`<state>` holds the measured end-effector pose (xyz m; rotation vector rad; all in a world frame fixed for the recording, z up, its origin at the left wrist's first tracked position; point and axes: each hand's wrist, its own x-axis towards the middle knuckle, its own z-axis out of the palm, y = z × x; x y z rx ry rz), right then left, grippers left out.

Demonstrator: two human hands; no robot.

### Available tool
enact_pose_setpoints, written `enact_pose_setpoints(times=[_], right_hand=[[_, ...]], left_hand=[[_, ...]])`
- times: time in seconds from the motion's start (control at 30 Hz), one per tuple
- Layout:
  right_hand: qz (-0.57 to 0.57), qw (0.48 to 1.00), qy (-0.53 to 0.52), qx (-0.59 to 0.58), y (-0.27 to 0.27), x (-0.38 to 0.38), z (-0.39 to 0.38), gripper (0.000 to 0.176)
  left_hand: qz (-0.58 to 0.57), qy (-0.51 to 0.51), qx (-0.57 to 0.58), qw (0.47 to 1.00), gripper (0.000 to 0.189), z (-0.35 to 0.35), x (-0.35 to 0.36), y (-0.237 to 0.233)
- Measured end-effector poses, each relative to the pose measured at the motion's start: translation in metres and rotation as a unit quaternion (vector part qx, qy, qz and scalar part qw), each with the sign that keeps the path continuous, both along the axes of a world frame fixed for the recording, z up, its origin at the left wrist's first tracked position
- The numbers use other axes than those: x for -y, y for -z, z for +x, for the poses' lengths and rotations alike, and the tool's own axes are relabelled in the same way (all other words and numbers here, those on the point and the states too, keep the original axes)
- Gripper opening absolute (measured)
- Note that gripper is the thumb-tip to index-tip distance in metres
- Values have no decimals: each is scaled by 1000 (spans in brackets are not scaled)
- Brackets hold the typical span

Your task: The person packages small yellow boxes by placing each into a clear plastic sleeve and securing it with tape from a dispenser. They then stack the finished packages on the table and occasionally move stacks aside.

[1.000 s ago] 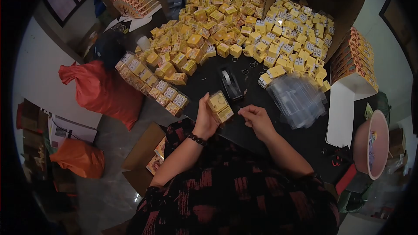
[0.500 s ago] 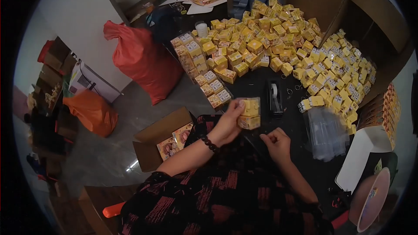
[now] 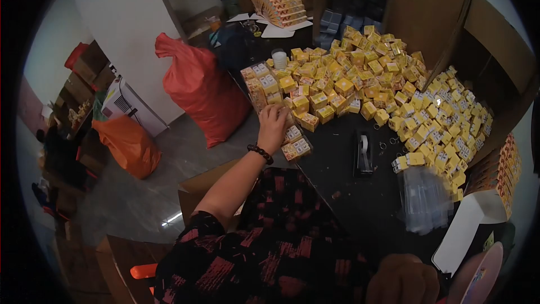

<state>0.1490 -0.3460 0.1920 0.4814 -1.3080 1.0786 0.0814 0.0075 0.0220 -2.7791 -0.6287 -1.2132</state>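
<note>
My left hand, with a dark beaded bracelet at its wrist, reaches down onto the row of clear packs at the table's left edge. Its fingers bend over a pack in that row, mostly hidden under the palm. More packs of small yellow boxes lie just in front of the hand. Low in the view, close to my body, is my right hand; its knuckles show, but the fingers are dark and hidden.
A large heap of small yellow boxes covers the back of the black table. A tape dispenser, metal rings and clear plastic sleeves lie on it. Red and orange bags stand on the floor. A pink basin is lower right.
My left hand has carried a clear pack of yellow boxes left and away from me to the row. My right hand has pulled back toward my body. The camera view has shifted.
</note>
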Motion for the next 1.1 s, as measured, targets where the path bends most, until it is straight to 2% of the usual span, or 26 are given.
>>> enact_pose_setpoints(times=[0.07, 0.13, 0.17, 0.2, 0.27, 0.3, 0.33, 0.43, 0.47, 0.53, 0.77, 0.8, 0.93, 1.03, 1.1], right_hand=[[7, 1000, 4, -10, -2, -10, 2, 14], [-3, 999, 21, -28, -1, -10, 0, 15], [-8, 999, 35, -34, -2, -8, 1, 15], [-15, 998, 48, -39, -2, -6, 3, 15], [-20, 997, 63, -47, -3, -9, 5, 16], [-21, 996, 65, -50, -2, -14, 7, 16], [-23, 996, 68, -54, -4, -16, 6, 17], [-30, 994, 81, -68, -10, -23, 4, 17], [-34, 993, 90, -74, -11, -23, 2, 18], [-41, 989, 113, -85, -13, -21, 1, 18], [-97, 967, 199, -127, -19, -6, -7, 20], [-103, 964, 207, -130, -20, -6, -8, 20], [-121, 947, 260, -146, -25, -1, -11, 21], [-133, 919, 332, -166, -23, 34, -18, 22], [-133, 924, 334, -132, -11, 65, -25, 22]], left_hand=[[20, -19, -5, 1000, 43, -2, -3, -3], [-29, -24, 51, 998, 43, -7, 13, -16], [-27, -61, 83, 994, 53, -10, 16, -13], [-32, -57, 83, 994, 53, -11, 19, -5], [-125, -118, 220, 960, 67, -17, 15, 18], [-181, -130, 205, 953, 90, -21, 11, 34], [-179, -136, 209, 952, 90, -21, 12, 40], [-396, -138, 193, 887, 119, -12, 14, 42], [-397, -140, 193, 886, 119, -12, 9, 44], [-483, -89, 208, 846, 119, -6, 0, 46], [-490, -63, 202, 845, 114, 13, -8, 60], [-514, -35, 220, 828, 113, 12, -1, 48], [-511, -49, 201, 834, 112, 13, -9, 58], [-531, -43, 210, 820, 113, 11, -6, 49], [-552, -56, 208, 805, 114, 8, 2, 36]])
